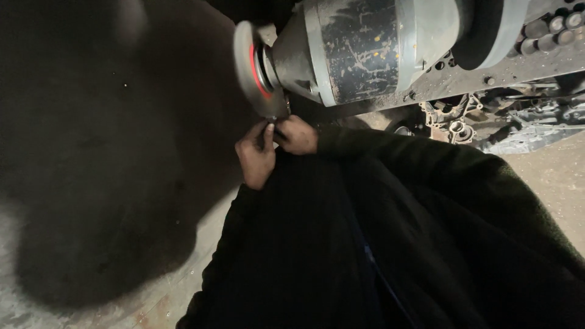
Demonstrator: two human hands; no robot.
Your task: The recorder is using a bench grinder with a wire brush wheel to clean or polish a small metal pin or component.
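Observation:
A grinding wheel (248,67) with a red inner ring spins on the left end of a grey, scuffed motor (365,49). Both hands are raised to the wheel's lower edge. My left hand (256,155) and my right hand (297,135) pinch a small metal piece (272,123) together, holding it against the wheel's rim. The piece is mostly hidden by my fingers. Dark sleeves cover both arms.
Several small round metal parts (551,30) lie on the machine's bed at the upper right. Cast metal parts (457,122) are heaped below the motor. A dark dusty floor (91,183) lies to the left, and a paler floor (560,176) to the right.

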